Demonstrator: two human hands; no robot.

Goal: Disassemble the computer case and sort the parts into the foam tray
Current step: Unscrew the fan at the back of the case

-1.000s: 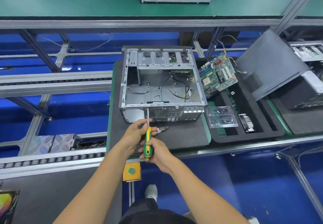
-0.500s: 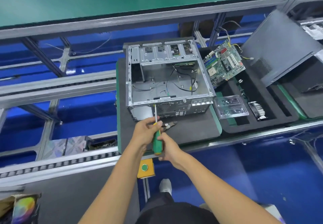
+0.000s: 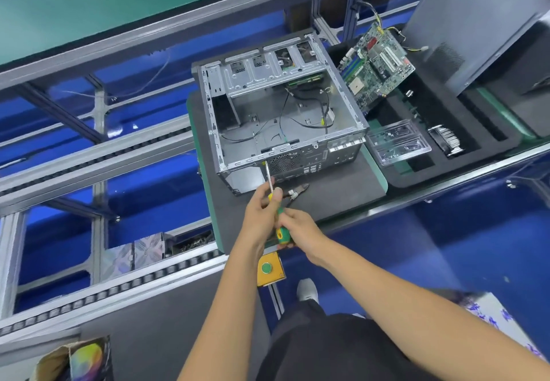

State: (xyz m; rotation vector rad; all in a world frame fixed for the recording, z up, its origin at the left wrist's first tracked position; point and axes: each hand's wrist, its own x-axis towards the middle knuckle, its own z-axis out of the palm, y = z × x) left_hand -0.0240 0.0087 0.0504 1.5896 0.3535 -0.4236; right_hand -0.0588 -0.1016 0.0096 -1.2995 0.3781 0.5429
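Both hands share one green-and-yellow-handled screwdriver (image 3: 279, 223): the right hand (image 3: 297, 227) wraps the handle to turn it, while the left hand (image 3: 262, 211) pinches the steel shaft, seemingly to steady the tip against the rear panel of the open grey metal computer case (image 3: 279, 122) just ahead of them. The case lies on its side on a dark mat (image 3: 342, 193), interior facing up, so its screws can be reached. Beyond the right hand, the black foam tray (image 3: 464, 160) already holds a green motherboard (image 3: 376, 67), tilted against the tray's edge.
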